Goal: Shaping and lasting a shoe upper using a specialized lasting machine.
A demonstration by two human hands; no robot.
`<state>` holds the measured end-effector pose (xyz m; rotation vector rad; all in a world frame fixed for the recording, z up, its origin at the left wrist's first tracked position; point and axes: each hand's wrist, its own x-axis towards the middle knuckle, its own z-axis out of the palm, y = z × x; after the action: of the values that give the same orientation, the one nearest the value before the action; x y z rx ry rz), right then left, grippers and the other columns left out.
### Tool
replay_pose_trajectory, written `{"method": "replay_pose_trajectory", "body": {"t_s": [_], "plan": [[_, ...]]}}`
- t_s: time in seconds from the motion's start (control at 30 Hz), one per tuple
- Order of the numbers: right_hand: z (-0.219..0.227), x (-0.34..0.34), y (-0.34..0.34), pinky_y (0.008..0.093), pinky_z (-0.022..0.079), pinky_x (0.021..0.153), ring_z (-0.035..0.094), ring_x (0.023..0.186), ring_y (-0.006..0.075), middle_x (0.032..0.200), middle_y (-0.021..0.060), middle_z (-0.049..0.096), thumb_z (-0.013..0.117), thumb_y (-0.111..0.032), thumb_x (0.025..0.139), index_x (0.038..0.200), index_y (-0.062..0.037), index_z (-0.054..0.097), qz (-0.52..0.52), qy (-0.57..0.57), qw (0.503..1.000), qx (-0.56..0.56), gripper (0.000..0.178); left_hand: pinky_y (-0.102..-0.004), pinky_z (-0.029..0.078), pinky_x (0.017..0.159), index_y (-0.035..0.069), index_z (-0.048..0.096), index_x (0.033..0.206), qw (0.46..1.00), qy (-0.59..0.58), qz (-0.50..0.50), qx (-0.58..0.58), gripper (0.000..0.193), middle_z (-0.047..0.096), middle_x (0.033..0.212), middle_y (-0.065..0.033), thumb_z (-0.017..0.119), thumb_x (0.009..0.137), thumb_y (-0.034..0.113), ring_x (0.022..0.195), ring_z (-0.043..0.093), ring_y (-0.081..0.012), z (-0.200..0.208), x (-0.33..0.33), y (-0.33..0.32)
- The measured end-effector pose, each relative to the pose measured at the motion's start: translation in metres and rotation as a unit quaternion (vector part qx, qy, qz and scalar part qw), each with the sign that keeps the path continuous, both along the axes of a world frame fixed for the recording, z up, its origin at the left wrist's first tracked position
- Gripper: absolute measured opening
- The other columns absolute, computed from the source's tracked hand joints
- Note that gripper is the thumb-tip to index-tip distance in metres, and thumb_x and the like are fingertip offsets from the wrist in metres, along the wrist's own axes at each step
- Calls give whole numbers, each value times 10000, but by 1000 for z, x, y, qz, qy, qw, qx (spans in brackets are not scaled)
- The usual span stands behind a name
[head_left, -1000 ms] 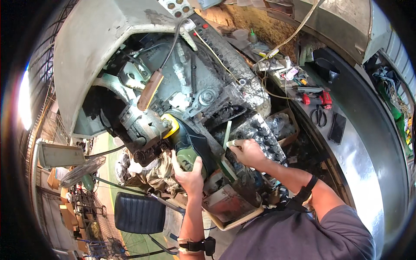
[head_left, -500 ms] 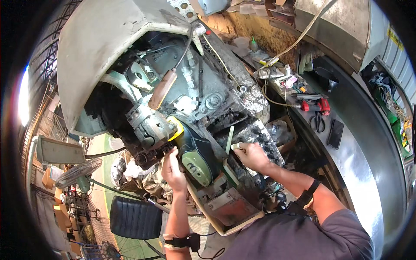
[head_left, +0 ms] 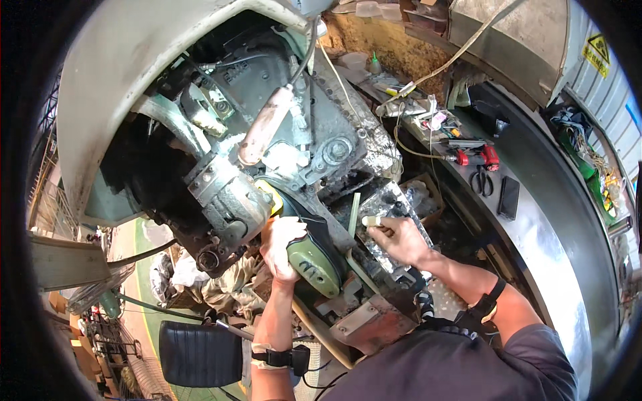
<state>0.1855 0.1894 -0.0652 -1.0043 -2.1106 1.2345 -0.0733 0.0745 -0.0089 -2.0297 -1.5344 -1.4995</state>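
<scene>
A dark shoe with a green sole part (head_left: 314, 267) and a yellow edge sits under the metal head (head_left: 231, 194) of a machine. My left hand (head_left: 279, 247) lies against the shoe's left side, its fingers curled onto it. To the right, my right hand (head_left: 401, 242) is closed with bent fingers over a worn metal block (head_left: 391, 200). A pale tip shows at its forefinger; whether that is a finger cover or a held piece, I cannot tell. Between shoe and right hand stands a pale green bar (head_left: 354, 212).
A lamp-like handle (head_left: 266, 127) hangs by its cable above the machine. On the metal counter at right lie a red power tool (head_left: 480, 158), black scissors (head_left: 481, 182) and a phone (head_left: 508, 198). A black stool (head_left: 200, 354) stands at lower left, near piled cloth (head_left: 227, 277).
My left hand has moved up and right onto the shoe's side from just beside it. The right hand stays over the block, slightly turned. The whole view has shifted a little.
</scene>
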Motion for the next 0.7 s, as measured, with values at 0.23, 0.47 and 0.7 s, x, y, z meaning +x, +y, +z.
{"method": "replay_pose_trajectory", "body": {"t_s": [0.23, 0.47, 0.7], "plan": [[69, -20, -54, 443, 462, 1081, 562, 1256, 458, 1407, 368, 490, 822, -498, 809, 1565, 35, 194, 211, -41, 976, 22, 1118, -490, 411, 1082, -65, 666, 1117, 997, -49, 56, 22, 406, 689, 1188, -220, 396, 991, 211, 1166, 629, -403, -15, 4, -18], [53, -65, -95, 435, 252, 1232, 248, 1480, 476, 1585, 355, 198, 795, -413, 834, 1565, 54, 124, 187, 11, 963, 195, 1097, -453, 304, 1197, -138, 513, 1382, 966, -244, 58, -59, 605, 459, 1506, -285, 238, 1059, 294, 1420, 439, -385, -53, 30, -76], [53, -63, -103, 440, 359, 1168, 418, 1408, 415, 1495, 331, 395, 772, -280, 844, 1516, 39, 288, 123, -1, 979, 160, 888, -352, 447, 1083, -77, 557, 1376, 853, -500, 137, -61, 384, 638, 1332, -184, 543, 1044, 114, 1234, 608, -238, -55, 42, -94]]}}
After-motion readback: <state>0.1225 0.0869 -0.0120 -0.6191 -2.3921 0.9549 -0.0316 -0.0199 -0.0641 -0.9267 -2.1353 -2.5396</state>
